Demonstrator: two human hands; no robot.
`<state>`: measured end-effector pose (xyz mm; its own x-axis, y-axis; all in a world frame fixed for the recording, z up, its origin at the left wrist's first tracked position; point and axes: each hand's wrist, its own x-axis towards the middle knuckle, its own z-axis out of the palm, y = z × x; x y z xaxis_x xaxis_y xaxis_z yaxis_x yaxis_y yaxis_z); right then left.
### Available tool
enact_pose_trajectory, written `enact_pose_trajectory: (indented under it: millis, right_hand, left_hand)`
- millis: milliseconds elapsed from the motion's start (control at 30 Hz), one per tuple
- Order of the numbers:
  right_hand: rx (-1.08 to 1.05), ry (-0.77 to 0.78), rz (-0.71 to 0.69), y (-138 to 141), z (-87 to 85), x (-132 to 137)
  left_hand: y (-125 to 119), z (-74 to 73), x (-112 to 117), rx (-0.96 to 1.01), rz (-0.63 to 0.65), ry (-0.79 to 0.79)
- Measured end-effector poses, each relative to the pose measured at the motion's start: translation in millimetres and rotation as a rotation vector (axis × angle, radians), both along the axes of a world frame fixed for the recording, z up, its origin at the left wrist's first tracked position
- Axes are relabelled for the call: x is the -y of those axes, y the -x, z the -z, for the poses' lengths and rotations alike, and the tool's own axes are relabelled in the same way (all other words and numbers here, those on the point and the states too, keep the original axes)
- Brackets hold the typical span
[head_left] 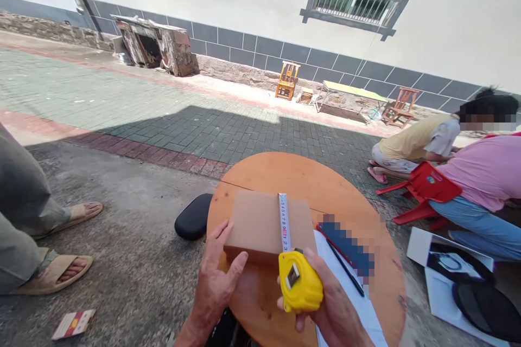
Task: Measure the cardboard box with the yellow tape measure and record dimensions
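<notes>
On the round wooden table (pixel 264 303) lies a brown cardboard box (pixel 254 219). My left hand (pixel 215 276) grips its near left corner, fingers along the left side and thumb by the front face. In my right hand (pixel 336 303) is a yellow tape measure (pixel 303 287), held just in front of the box. Its white blade (pixel 284 219) runs out across the box top to about the far edge, numbers facing up. White paper (pixel 350 287) lies right of the box with a black pen (pixel 345 263) on it. A dark blurred object with a red edge sits beside them.
A black case (pixel 193 217) is on the ground left of the table. A person in sandals stands at far left. To the right, two people are low down near a red plastic chair (pixel 431 190), with an open white box (pixel 459 260) below. Wooden chairs (pixel 287 81) stand along the wall.
</notes>
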<state>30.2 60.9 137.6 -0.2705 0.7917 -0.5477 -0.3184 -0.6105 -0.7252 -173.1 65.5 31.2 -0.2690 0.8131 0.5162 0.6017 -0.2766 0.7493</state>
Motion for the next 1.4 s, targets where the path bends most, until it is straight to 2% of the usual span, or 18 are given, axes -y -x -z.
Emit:
enact_pose_trajectory:
  millis: [200,300,600,767,1100,1400]
  right_hand:
    - [0.026,0.104,0.016,5,-12.7,-16]
    - [0.055,0.107,-0.002,7,-15.8,-17]
    - [0.065,0.058,0.025,7,-1.7,15]
    - [0.032,0.082,0.025,8,0.2,32]
    - [-0.004,0.078,0.021,5,8.9,33]
    - [-0.002,0.057,0.008,5,9.8,33]
  left_hand:
    - [-4,0.3,-16,-0.082,-0.018,-0.081]
    - [-4,0.5,-17,-0.071,-0.023,-0.098]
    - [-4,-3.4,-15,-0.074,-0.034,-0.063]
    - [-4,-4.8,-15,-0.078,-0.021,-0.047]
    - [-5,-10.3,-15,-0.075,-0.020,-0.022]
    - [-4,-11.9,-14,-0.077,-0.013,-0.017]
